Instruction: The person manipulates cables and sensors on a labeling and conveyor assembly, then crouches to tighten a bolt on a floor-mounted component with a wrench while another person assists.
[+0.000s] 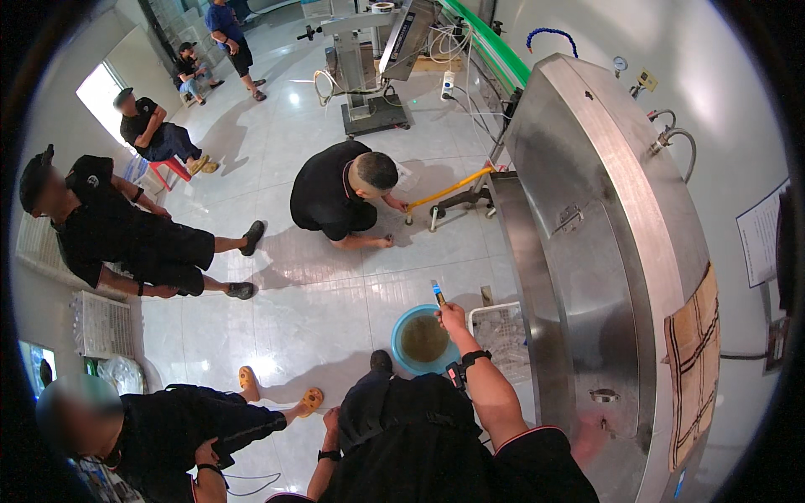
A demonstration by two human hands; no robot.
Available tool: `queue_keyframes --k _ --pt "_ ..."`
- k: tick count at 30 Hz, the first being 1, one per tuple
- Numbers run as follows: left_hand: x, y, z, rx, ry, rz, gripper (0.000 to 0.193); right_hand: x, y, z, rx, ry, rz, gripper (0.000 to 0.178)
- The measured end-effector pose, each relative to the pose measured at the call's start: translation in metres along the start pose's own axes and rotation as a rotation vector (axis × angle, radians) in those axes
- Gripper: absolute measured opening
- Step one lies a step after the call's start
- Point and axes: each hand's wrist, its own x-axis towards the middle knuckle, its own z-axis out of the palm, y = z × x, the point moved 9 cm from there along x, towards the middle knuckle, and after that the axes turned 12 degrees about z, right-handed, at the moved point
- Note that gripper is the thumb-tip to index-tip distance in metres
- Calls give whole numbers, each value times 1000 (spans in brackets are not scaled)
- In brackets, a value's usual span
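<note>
My right hand [453, 318] is closed around a slim hand tool [438, 293] with a blue section near its tip; its exact kind is too small to make out. Below that hand stands a light blue basin [406, 358] holding murky brownish water. Beside the basin, to the right, is a white crate [472, 323] with a pale, see-through look inside. Low by my black clothing hangs my left hand [332, 418], its fingers too hidden to read. Bands are on both my wrists.
A large stainless steel machine [579, 293] fills the right side, with a checked cloth [694, 369] over its edge. Ahead, a crouching person [340, 189] touches a yellow hose [449, 190]. Several people stand or sit leftward. A wheeled stand [375, 115] is farther back.
</note>
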Motion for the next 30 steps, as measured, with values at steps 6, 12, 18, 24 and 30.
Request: queue_keyframes --k 6,12,18,24,30 --pt "-8 -3 -5 -53 79 30 23 2 -3 4 -8 -28 3 12" --pt "-11 7 -6 389 -6 275 26 24 -12 14 -47 -23 31 18" --pt "-52 -14 -28 40 84 -30 21 62 -34 50 -131 -57 -55 27" --pt "-75 -42 -260 430 243 -394 31 112 -32 84 -224 24 -99 27" --pt "-132 -80 -446 227 298 -1140 33 121 -39 112 -276 67 -80 21"
